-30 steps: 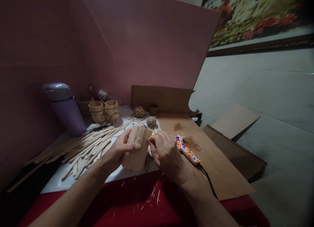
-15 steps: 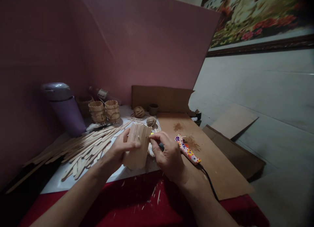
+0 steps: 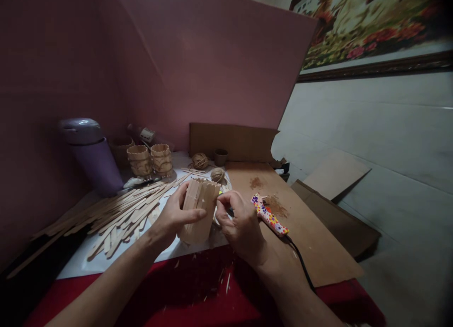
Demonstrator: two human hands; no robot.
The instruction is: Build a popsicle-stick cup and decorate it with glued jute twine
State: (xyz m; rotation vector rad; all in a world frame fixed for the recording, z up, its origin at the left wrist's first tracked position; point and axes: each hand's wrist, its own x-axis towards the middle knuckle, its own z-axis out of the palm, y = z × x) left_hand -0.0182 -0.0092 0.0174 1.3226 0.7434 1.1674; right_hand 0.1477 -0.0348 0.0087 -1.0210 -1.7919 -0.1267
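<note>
A cup-like piece made of upright wooden sticks [image 3: 200,223] tilts over the front of the white sheet. My left hand [image 3: 179,213] grips it from the left, thumb lying across its face. At its right edge, my right hand [image 3: 239,218] is closed with fingertips pinched; whatever is between them is too small to make out. A glue gun with a floral pattern [image 3: 269,215] lies on the brown board just right of my right hand. Two balls of twine [image 3: 200,161] sit behind the stick piece.
Many loose wooden sticks [image 3: 130,213] fan out on the left. Two stick cups [image 3: 162,160] stand behind them, beside a purple flask [image 3: 97,162]. A small dark pot [image 3: 221,157] is at the back. The brown board [image 3: 311,242] spans the right; wood slivers lie on the red cloth [image 3: 177,294].
The stick piece has turned slightly, showing more of its open top. My left thumb has shifted a little right across it, and my right fingers remain pinched near its edge.
</note>
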